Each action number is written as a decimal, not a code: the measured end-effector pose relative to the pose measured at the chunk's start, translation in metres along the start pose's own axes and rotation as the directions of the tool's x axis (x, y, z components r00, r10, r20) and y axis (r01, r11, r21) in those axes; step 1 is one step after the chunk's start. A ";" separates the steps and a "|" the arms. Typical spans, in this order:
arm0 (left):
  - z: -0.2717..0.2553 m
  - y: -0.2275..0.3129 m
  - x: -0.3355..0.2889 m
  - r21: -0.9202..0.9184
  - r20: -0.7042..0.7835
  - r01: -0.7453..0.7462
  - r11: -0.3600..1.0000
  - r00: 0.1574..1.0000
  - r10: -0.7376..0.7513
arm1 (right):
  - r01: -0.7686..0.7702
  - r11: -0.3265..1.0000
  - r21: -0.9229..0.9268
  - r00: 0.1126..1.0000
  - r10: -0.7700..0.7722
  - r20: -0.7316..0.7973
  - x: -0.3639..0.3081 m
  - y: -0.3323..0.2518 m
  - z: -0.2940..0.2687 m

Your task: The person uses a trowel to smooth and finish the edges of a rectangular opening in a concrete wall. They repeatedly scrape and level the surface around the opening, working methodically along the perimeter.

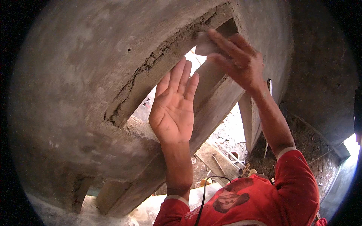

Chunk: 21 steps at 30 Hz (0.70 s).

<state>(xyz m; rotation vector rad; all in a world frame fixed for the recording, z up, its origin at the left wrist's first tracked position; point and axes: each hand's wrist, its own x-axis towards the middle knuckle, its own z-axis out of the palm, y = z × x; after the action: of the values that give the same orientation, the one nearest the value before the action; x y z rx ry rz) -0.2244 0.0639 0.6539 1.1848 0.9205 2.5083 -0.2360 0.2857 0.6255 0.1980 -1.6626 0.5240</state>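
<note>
My left hand point(173, 109) is raised in the opening of a grey plastered wall point(83, 83), palm showing and fingers stretched, with nothing in it. Farther up and to the right, my right hand point(243, 64) grips a small grey flat piece point(206, 43), smeared by motion; its exact kind cannot be made out. That piece is at the upper part of the opening, close to a rough strip of mortar point(141, 69) along the opening's edge. Whether it touches the mortar is unclear. Bright light comes through the gap behind both hands.
Below lie a board with tools point(215, 160) and a round container point(234, 155) on littered ground. A thin black cable point(204, 188) runs beside my red shirt. A second, smaller opening point(90, 192) is at the lower left. A dark wall point(320, 75) stands at the right.
</note>
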 end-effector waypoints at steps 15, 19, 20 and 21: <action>0.005 0.005 0.010 0.060 -0.021 0.008 0.998 1.000 -0.007 | -0.005 0.999 0.037 1.000 0.004 0.029 0.007 -0.012 0.013; 0.006 0.011 0.007 0.075 0.009 0.025 0.997 1.000 -0.025 | 0.033 0.999 -0.007 0.996 -0.033 -0.080 0.002 0.004 0.012; 0.007 0.011 0.007 0.077 0.013 0.021 0.997 1.000 -0.022 | -0.012 1.000 0.012 0.997 0.012 -0.072 0.002 0.011 0.012; 0.008 0.011 0.008 0.078 0.016 0.018 0.997 1.000 -0.019 | -0.057 0.998 0.031 0.996 0.058 -0.064 0.003 0.017 0.012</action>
<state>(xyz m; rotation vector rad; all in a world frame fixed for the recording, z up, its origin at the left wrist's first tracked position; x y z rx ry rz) -0.2229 0.0622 0.6694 1.2125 1.0294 2.4647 -0.2542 0.2955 0.6235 0.1532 -1.6024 0.5922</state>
